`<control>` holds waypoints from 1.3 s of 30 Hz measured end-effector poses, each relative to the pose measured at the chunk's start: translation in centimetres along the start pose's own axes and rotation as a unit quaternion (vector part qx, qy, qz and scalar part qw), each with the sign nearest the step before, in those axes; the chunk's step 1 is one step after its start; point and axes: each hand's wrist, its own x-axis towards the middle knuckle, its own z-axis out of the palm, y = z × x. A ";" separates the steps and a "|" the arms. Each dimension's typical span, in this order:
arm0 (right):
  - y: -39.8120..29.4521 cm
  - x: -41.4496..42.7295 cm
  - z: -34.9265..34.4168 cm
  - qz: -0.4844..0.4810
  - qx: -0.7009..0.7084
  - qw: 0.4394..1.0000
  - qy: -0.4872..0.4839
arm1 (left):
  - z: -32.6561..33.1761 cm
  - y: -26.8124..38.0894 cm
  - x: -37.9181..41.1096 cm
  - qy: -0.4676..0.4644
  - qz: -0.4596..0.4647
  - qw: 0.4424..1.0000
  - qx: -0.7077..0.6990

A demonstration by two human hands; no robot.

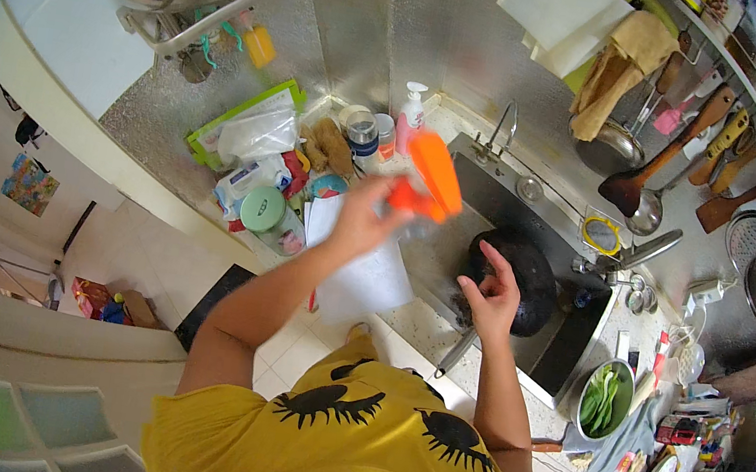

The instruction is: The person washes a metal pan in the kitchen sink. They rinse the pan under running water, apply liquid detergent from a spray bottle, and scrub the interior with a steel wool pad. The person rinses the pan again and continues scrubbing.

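Note:
My left hand (370, 217) grips a bright orange plastic tool (436, 176), raised over the left part of the sink. Motion blurs the tool, so its exact kind is unclear. Over the near side of a black wok (533, 278) is my right hand (493, 298), its thumb and fingers apart, holding nothing. Whether it touches the wok cannot be told. The wok sits in the stainless-steel sink (443, 255), and its grey handle (455, 355) sticks out across the front edge. Below my left wrist hangs a white sheet (362, 277) at the counter's edge.
A pink pump bottle (410, 115) and a green-lidded jar (264, 210) stand left of the sink. Behind it rises a faucet (507, 128). Right of the sink, a pot (627, 383) holds leafy greens (603, 402). Wooden spatulas (687, 148) hang along the wall.

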 end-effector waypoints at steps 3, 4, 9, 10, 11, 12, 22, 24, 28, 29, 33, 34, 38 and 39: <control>2.3 0.4 -0.7 0.031 0.012 0.999 0.028 | -5.5 -2.5 6.9 0.107 -0.041 0.989 0.097; 3.8 0.5 -0.8 0.027 0.036 0.998 0.048 | -6.7 -2.3 9.2 0.133 -0.072 0.981 0.125; 5.8 0.7 -1.0 0.127 0.100 0.981 0.112 | -9.8 -15.6 16.6 0.194 -0.055 0.957 0.209; 5.8 0.8 -1.0 0.132 0.091 0.980 0.120 | -10.1 -18.0 17.3 0.183 -0.082 0.953 0.227; 5.8 0.7 -1.2 0.140 0.079 0.978 0.130 | -9.9 -20.6 17.8 0.168 -0.111 0.949 0.242; 5.8 0.6 -1.3 0.147 0.072 0.976 0.140 | -10.0 -23.0 18.1 0.153 -0.139 0.944 0.259; 7.4 -1.5 -1.0 0.180 0.045 0.948 0.257 | -9.7 -36.1 21.9 -0.053 -0.140 0.955 0.256; 7.3 -1.8 -0.6 0.184 0.028 0.946 0.265 | -9.5 -38.0 22.0 -0.090 -0.121 0.967 0.206; 7.0 -1.4 0.4 0.188 0.032 0.946 0.261 | -11.8 -42.8 22.8 -0.149 -0.156 0.959 0.186; 7.0 -1.4 0.4 0.185 0.032 0.947 0.262 | -12.2 -43.0 22.8 -0.149 -0.157 0.957 0.192; 6.7 -1.9 0.0 0.184 0.006 0.942 0.281 | -10.1 -37.0 23.1 -0.175 -0.211 0.931 0.242; 6.7 -1.9 0.0 0.180 0.014 0.942 0.282 | -10.6 -36.9 23.0 -0.178 -0.199 0.936 0.230; 6.5 -1.6 0.2 0.193 0.006 0.940 0.280 | -12.3 -37.2 22.8 -0.163 -0.186 0.950 0.192; 6.5 -1.5 0.3 0.190 0.012 0.942 0.278 | -12.8 -37.6 22.8 -0.152 -0.191 0.952 0.185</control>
